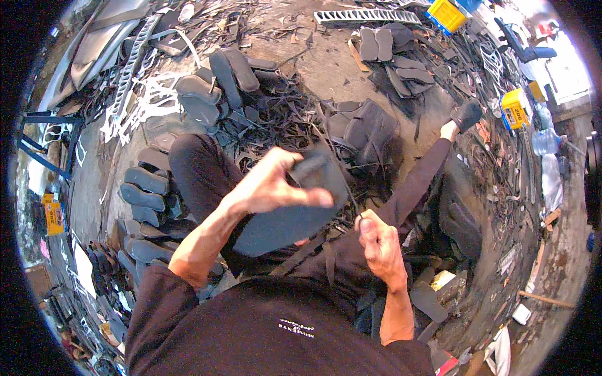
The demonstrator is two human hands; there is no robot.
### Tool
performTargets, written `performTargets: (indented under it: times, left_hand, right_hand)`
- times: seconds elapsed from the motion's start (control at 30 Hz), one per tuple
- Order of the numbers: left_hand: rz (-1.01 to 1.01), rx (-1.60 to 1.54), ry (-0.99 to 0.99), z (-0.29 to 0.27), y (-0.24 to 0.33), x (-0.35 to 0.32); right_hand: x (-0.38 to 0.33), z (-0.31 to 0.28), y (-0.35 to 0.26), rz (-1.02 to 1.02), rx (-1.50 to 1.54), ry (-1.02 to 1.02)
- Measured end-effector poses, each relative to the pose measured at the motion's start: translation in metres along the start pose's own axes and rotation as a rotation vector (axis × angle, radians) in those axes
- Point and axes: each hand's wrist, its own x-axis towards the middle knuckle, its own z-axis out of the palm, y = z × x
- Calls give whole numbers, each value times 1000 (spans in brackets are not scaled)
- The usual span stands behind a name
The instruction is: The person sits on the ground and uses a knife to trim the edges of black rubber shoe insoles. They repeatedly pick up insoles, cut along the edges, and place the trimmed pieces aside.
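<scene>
My left hand (266, 185) grips a dark grey shoe sole (282, 227) above my lap, its thumb lying across the upper face. Part of the sole's far end is smeared by motion. To the right of it, my right hand (378, 244) is closed in a fist round a thin dark strip (352, 199). This strip runs up from the fist along the sole's right edge; whether it is still joined to the sole I cannot tell. Behind both hands lies a heap of dark offcuts (279, 122).
Piled soles (143, 188) flank my left knee, with more soles (233, 70) ahead. Another sole stack (376, 44) lies farther off. White cut-out frames (157, 94) spread at the left. Yellow containers (515, 109) and a plastic bottle (547, 141) stand at right. My right leg stretches out.
</scene>
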Motion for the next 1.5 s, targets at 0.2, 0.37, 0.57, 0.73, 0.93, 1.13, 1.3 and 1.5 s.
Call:
performTargets:
  times: [0.2,0.37,0.57,0.73,0.93,1.13,1.3,1.5]
  left_hand:
    - [-120,23,-303,14,-12,-1]
    - [-150,-84,-70,-1,-7,-6]
    - [-106,30,-140,-10,10,-8]
    - [-21,144,-567,29,-1,-11]
    - [-19,-202,122,-2,12,-10]
    - [-56,-128,178,-15,13,-17]
    - [-31,-90,43,-4,12,-18]
    - [46,82,-386,32,6,-19]
  right_hand:
    - [29,14,11,37,153,-89]
    - [12,9,3,24,287,-10]
    - [-8,6,-4,45,8,3]
    - [30,21,-7,-25,33,30]
    - [1,8,-3,32,278,67]
    - [-22,6,-16,-25,10,93]
    - [-20,5,-11,37,14,19]
    - [29,30,9,-61,444,-24]
